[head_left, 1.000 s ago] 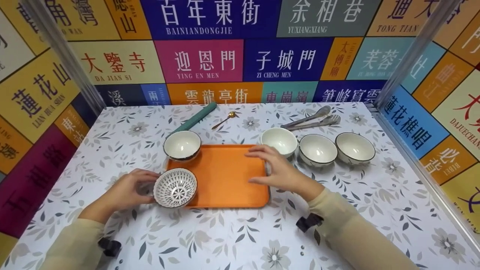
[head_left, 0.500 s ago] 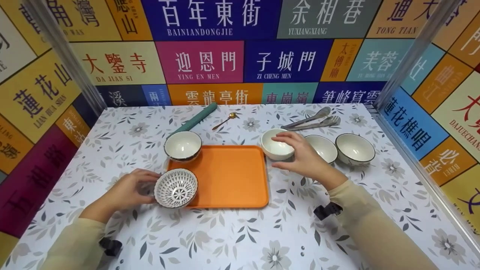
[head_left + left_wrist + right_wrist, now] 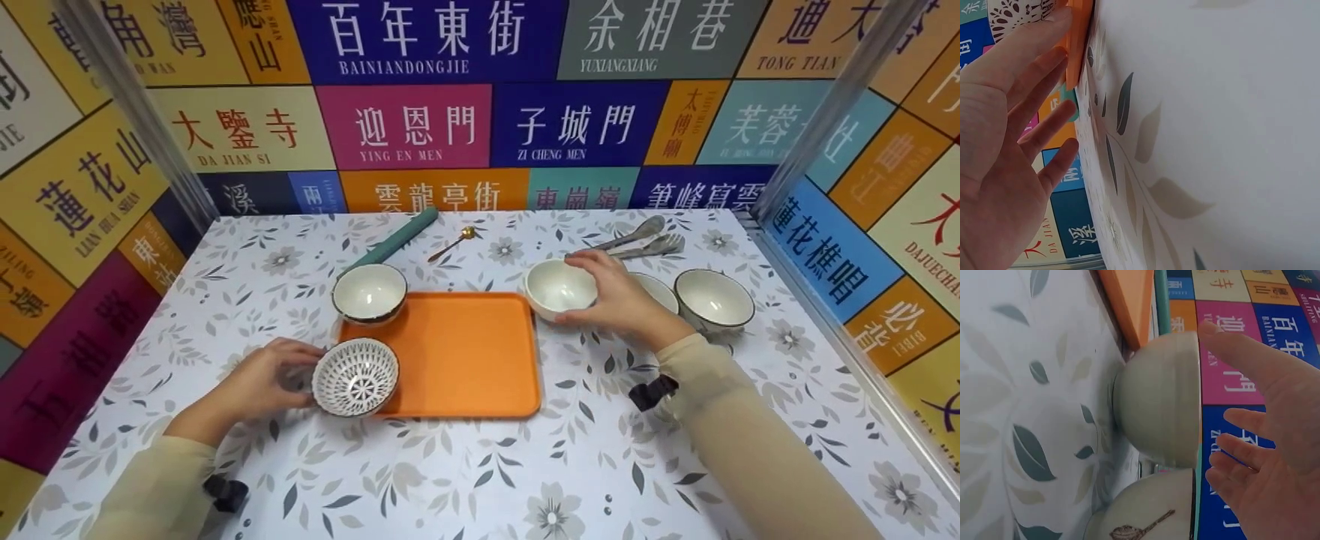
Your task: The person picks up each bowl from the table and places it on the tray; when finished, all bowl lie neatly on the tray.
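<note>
left hand (image 3: 262,381) released, fingers loose beside black-and-white patterned round bowl (image 3: 356,377) at orange rectangular tray (image 3: 474,360)'s near-left corner. right hand (image 3: 621,298) spread, ungripped, at plain white round bowl (image 3: 553,289), right of tray.

Your head view shows the worktop (image 3: 450,472) bright, with a glint inside the outermost bowl (image 3: 715,298) towards three o'clock; your wrist views look dimmer, your left grip (image 3: 1008,163) shaded.

2 hands (image 3: 264,379), 5 bowls (image 3: 555,291) and 1 tray (image 3: 472,360) are visible.
</note>
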`<state>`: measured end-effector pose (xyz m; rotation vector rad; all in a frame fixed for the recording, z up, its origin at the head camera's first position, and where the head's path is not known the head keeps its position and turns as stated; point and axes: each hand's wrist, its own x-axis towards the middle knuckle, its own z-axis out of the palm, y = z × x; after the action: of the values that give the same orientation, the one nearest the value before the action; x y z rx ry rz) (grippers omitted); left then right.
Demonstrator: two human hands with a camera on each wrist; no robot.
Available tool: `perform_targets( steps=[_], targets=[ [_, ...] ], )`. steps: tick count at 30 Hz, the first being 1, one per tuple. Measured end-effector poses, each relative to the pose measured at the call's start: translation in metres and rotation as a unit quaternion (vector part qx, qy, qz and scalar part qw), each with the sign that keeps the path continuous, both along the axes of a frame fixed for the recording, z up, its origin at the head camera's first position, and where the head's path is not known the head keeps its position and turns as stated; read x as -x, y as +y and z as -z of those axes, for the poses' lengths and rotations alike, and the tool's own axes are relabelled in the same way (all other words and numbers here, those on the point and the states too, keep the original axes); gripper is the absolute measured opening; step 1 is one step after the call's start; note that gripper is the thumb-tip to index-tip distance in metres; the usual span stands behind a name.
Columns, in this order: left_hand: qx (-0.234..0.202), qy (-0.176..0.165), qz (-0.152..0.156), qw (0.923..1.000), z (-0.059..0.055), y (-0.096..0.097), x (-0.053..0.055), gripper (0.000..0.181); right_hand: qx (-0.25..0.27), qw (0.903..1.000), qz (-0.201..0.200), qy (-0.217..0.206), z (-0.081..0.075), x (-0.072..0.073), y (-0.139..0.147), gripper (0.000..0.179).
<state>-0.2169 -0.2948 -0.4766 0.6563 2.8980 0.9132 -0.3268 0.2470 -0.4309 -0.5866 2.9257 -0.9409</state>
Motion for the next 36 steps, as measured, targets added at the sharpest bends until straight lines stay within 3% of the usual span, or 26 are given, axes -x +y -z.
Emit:
perform_targets(
  steps=[9, 18, 29, 36],
  targets=[
    [-0.003, 0.009, 0.007, 0.9999, 0.0, 0.002, 0.002, 0.052, -0.048, 0.9982, -0.016, -0.034, 0.002, 0.021, 0.008, 0.114],
    [0.004, 0.016, 0.011, 0.9998, -0.003, 0.005, 0.003, 0.048, -0.043, 0.9976, -0.023, -0.048, 0.0, 0.027, 0.011, 0.116],
    [0.001, 0.0, -0.002, 1.0, -0.003, 0.005, 0.001, 0.05, -0.027, 0.9996, -0.006, -0.008, 0.007, 0.03, 0.005, 0.114],
    [0.0, -0.011, -0.012, 0.9999, -0.002, 0.0, 0.001, 0.051, -0.006, 0.9998, 0.009, 0.019, -0.001, 0.02, -0.008, 0.115]
  ],
)
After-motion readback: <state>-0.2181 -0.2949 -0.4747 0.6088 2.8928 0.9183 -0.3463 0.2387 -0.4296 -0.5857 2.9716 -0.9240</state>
